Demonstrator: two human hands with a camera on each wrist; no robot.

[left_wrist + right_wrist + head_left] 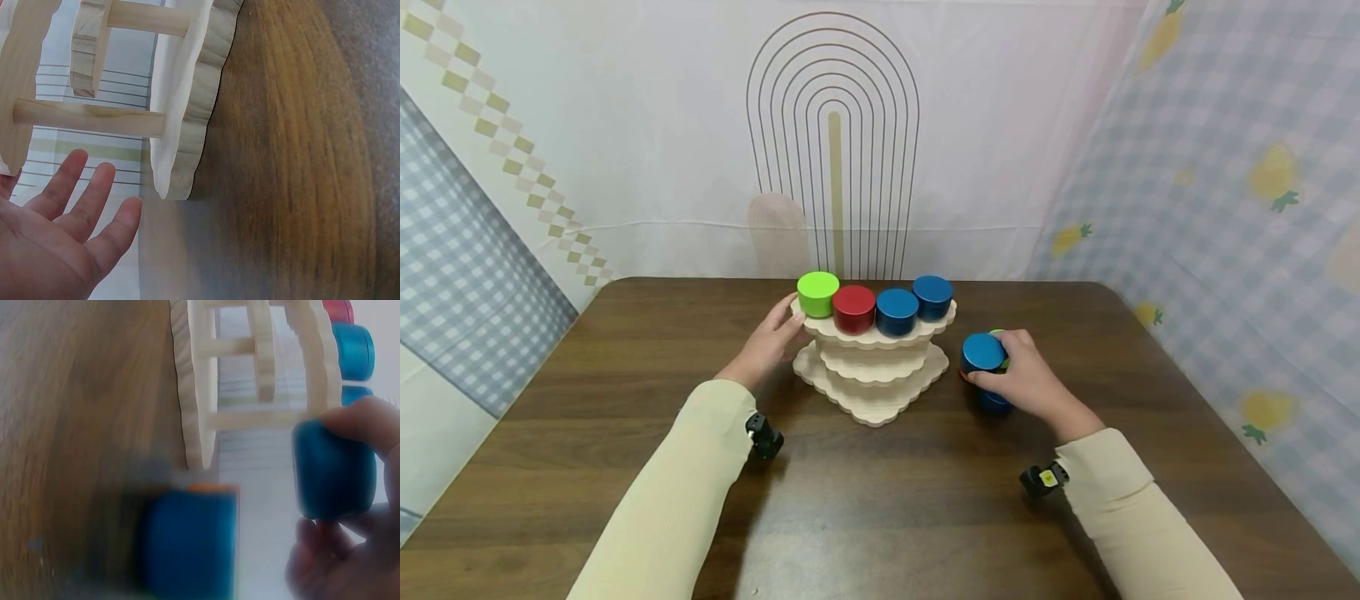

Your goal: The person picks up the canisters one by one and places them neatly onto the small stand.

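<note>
A pale wooden tiered stand with scalloped edges (874, 407) stands on the table. Along its top tier sit a green round tin (817, 295), a red tin (853, 310) and two blue tins (897, 312). My left hand (765, 346) touches the left edge of that tier; in the left wrist view three fingers (94, 200) spread loosely below it. To the right of the stand, my right hand (1030, 379) grips another blue tin (334, 469) between thumb and fingers. It is raised above a lower blue tin (190, 544), while green and orange bits show around it.
The brown wooden table (865, 517) reaches to a white patterned cloth (685, 125) at the back. Checked cloth (1225, 208) hangs along the right side. Small black wrist cameras (764, 435) sit at both sleeves.
</note>
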